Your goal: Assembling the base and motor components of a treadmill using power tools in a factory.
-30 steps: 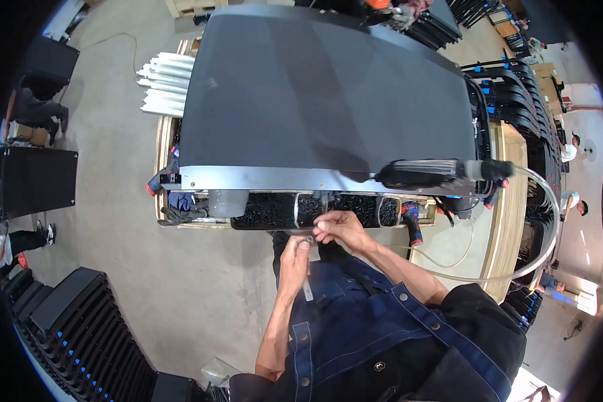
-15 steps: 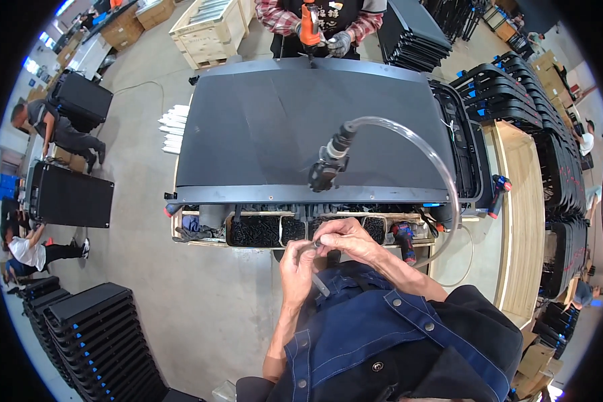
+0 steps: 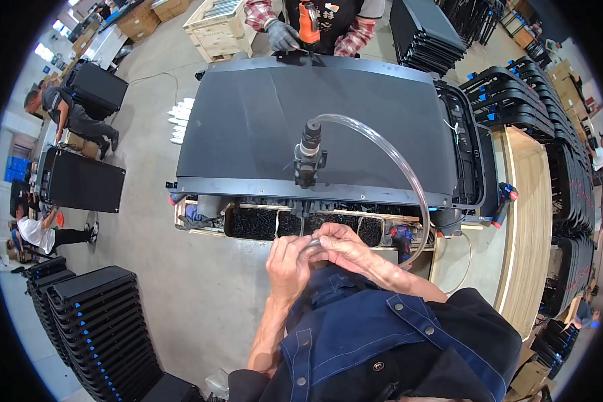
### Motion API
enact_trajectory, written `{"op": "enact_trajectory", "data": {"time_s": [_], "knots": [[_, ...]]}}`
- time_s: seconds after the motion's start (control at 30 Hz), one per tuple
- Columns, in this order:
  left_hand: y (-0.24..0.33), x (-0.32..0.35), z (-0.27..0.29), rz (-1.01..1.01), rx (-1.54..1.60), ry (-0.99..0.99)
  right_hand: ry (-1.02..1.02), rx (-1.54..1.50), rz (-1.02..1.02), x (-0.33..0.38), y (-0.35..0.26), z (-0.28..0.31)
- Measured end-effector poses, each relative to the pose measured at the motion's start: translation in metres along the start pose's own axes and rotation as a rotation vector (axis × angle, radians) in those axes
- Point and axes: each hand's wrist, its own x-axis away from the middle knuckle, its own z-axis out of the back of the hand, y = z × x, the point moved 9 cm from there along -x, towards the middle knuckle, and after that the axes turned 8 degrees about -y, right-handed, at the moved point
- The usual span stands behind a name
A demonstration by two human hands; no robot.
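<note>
In front of my chest, my left hand [image 3: 288, 266] and my right hand [image 3: 347, 249] meet with their fingers closed. Pinched between them is a small grey piece [image 3: 313, 242], mostly covered by fingertips; its exact kind does not show. Just beyond my hands are trays of small black parts [image 3: 253, 224], set below the near edge of a large dark panel [image 3: 248, 127] with grey metal rails. Above that edge a black power tool [image 3: 307, 157] hangs on a clear hose [image 3: 388, 149], touched by neither hand.
Across the panel, a person's gloved hand [image 3: 283, 35] is near an orange tool [image 3: 309, 25]. A cordless driver [image 3: 401, 242] lies at the tray's right end, another [image 3: 506, 201] farther right. A long wooden crate [image 3: 526, 221] stands at right, stacked black frames [image 3: 100, 321] at lower left.
The hanging tool has swung left and turned more upright. My hands stay together, with the grey piece now lying between their fingertips. The person opposite has moved their hands apart.
</note>
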Motion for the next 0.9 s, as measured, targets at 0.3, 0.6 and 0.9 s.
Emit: {"op": "enact_trajectory", "data": {"time_s": [0.3,0.6,0.9], "knots": [[-0.090,0.024,-0.057,0.631,0.973,-0.298,0.061,0.491,-0.073,-0.008,-0.002,0.014],[-0.218,0.075,-0.184,1.284,1.492,-0.321,0.524,1.146,0.363,-0.067,-0.134,-0.027],[-0.219,0.006,-0.257,1.126,2.113,-0.499,0.274,1.144,0.098,-0.133,-0.124,-0.031]]}}
